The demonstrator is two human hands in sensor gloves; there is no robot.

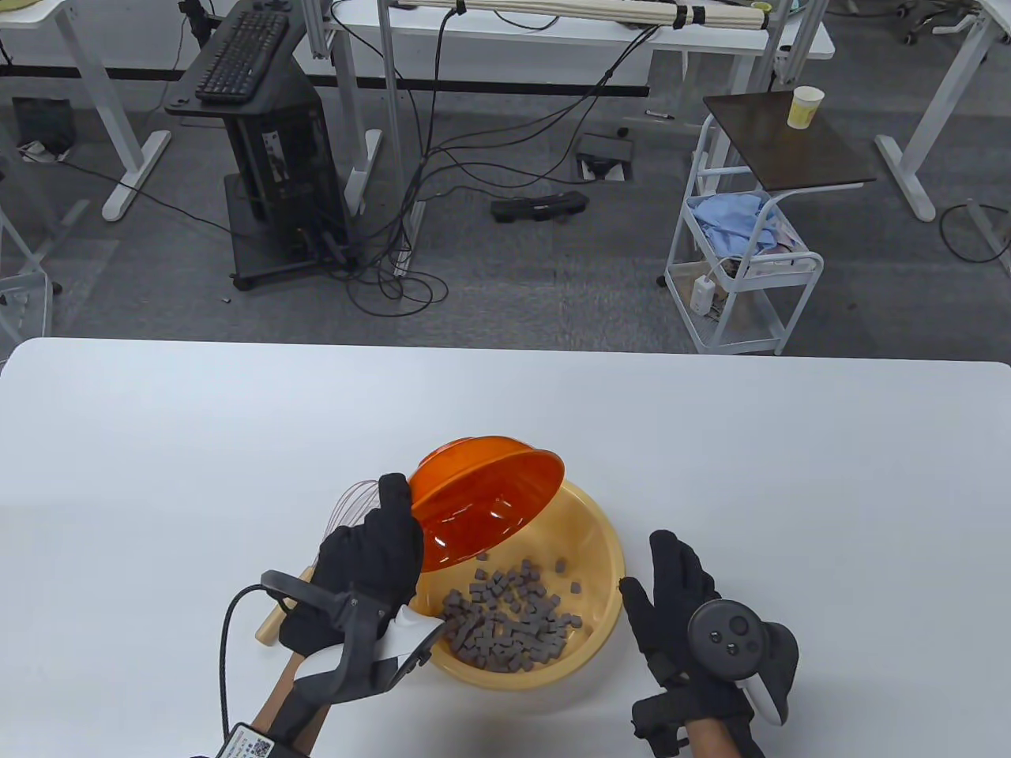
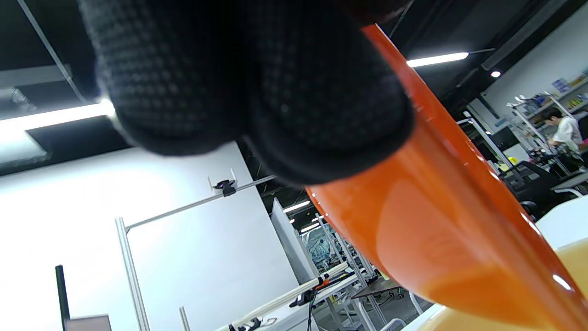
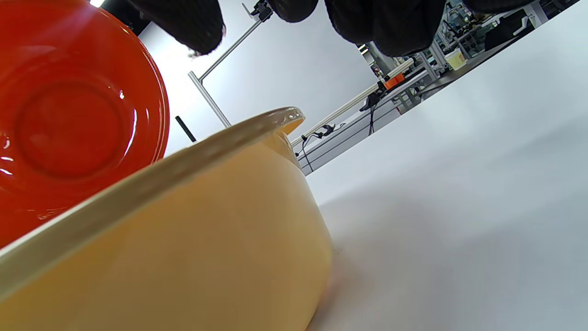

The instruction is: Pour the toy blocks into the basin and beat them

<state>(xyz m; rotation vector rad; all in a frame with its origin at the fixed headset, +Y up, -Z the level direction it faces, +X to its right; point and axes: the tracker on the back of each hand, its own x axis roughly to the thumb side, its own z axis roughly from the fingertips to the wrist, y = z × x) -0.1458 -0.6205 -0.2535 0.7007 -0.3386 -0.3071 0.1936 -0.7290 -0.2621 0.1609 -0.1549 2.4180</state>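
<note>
A yellow basin point(image 1: 604, 553) stands on the white table, with several grey toy blocks point(image 1: 505, 620) piled in its near half. My left hand point(image 1: 371, 553) grips the rim of an orange bowl point(image 1: 482, 505) and holds it tipped on its side over the basin's far left edge, its empty inside facing the blocks. In the left wrist view my fingers point(image 2: 285, 92) lie over the orange bowl point(image 2: 441, 220). My right hand point(image 1: 671, 600) is open just right of the basin, fingers straight, thumb close to its wall. The right wrist view has the basin point(image 3: 183, 230) and the bowl point(image 3: 69, 124).
A wire whisk point(image 1: 347, 505) with a wooden handle point(image 1: 272, 624) lies on the table left of the basin, partly hidden behind my left hand. Beyond the table's far edge point(image 1: 505, 351) are the floor, cables and a white cart point(image 1: 742, 260).
</note>
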